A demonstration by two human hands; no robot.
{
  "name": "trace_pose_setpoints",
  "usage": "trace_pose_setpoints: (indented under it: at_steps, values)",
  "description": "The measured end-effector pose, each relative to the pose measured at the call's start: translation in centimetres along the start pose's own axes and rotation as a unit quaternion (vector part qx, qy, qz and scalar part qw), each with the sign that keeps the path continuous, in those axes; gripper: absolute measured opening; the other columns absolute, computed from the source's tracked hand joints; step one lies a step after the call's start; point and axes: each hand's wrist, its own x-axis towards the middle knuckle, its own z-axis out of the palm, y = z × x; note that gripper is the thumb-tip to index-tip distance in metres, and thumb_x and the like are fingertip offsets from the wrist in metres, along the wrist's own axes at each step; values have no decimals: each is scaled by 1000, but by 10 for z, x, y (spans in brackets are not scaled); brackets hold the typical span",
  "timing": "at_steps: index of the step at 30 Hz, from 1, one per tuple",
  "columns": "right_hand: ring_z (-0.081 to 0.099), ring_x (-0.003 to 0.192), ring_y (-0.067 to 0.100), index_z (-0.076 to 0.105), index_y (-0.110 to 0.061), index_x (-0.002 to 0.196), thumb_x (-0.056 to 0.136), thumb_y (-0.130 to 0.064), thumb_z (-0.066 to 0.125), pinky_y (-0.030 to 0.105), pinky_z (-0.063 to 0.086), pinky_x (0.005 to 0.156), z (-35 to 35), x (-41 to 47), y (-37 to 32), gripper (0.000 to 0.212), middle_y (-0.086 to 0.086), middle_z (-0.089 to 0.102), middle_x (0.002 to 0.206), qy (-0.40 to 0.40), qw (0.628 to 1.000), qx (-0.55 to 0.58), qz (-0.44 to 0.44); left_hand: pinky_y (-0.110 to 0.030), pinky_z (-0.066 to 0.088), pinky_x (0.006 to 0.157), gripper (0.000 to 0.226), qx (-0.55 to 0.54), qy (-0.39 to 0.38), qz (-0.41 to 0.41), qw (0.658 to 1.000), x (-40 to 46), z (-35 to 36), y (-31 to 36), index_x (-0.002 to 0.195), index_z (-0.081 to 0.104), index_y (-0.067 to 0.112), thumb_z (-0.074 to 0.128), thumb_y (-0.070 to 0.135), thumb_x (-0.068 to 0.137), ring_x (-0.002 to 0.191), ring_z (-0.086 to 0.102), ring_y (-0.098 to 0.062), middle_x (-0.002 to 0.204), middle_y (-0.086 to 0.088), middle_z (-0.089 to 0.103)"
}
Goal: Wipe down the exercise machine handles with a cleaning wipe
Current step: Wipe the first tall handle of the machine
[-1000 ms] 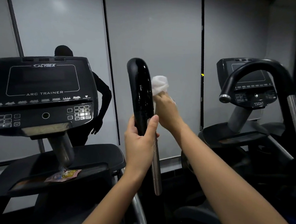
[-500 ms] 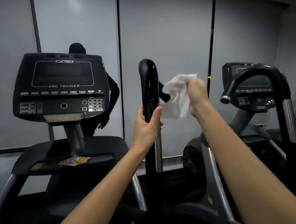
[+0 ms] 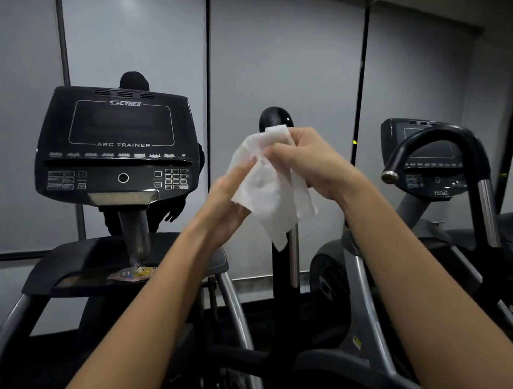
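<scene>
- Head view: right hand pinches the wipe in front of the black handle; left hand holds its lower edge.
- Risk: the loose hanging corner may slip free or bunch, leaving streaks.
- Neither hand steadies the handle; it could swing.

Grey wall panels, dark floor, dim light

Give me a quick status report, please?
Both hands on white cleaning wipe: right hand pinching, left hand spreading. Glossy black upright handle behind, untouched. Nothing in the way.
</scene>
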Motion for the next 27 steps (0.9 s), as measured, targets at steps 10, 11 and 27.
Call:
trace_pose_setpoints:
  at_steps: [10,11,27]
  values:
    - [54,98,15,47,-16,125,87,-40,61,27,46,85,15,43,45,47,-4,52,109,300,943,-139,-45,-21,51,42,12,-96,264,-137,950,54,-87,-10,81,56,8,57,17,88,48,56,-11,70,-5,53]
    - [55,97,14,46,-18,125,86,-39,62,24,46,83,18,46,48,48,-6,54,104,293,947,-128,-33,-25,54,47,14,-73,269,-120,953,66,-86,-16,92,57,8,60,20,89,60,58,-14,81,-6,56]
    - [61,79,3,56,-15,115,90,-28,59,23,51,73,25,59,70,29,-12,61,86,317,939,-93,-99,-44,54,84,26,62,41,51,996,162,-20,-53,103,59,32,43,12,95,90,65,-30,98,-14,68]
